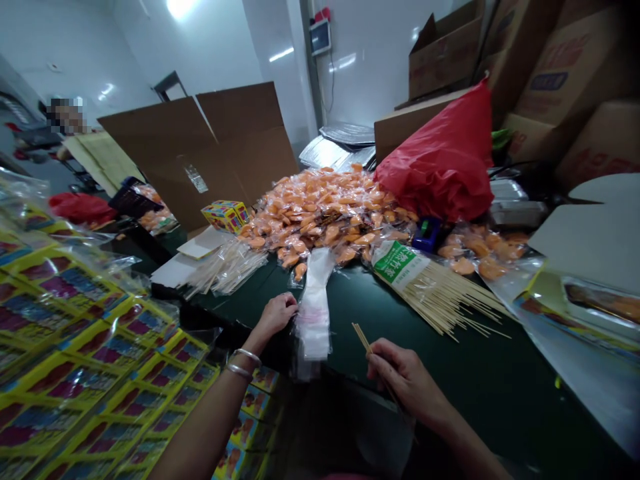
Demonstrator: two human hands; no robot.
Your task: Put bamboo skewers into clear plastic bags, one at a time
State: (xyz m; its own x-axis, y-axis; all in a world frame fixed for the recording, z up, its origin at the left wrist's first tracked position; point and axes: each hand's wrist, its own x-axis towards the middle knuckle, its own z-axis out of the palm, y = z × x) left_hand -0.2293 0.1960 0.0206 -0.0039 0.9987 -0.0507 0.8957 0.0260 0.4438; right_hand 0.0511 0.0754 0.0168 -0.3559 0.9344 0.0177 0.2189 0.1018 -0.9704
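Note:
My left hand [274,317] pinches the edge of a stack of clear plastic bags [313,313] lying on the dark green table [465,380]. Two metal bangles circle that wrist. My right hand [405,380] grips a few thin bamboo skewers [362,337], their tips pointing up and left. Beyond it lies a large bundle of bamboo skewers [440,293] with a green paper label. A heap of orange pieces in small bags [320,217] spreads across the far side of the table.
Rows of yellow printed cards in plastic [75,360] cover the left side. A red plastic bag [440,160], a blue tape dispenser [427,235] and a small colourful box [225,215] stand near the heap. Cardboard sheets and cartons [200,150] rise behind, and a person [67,117] stands far left.

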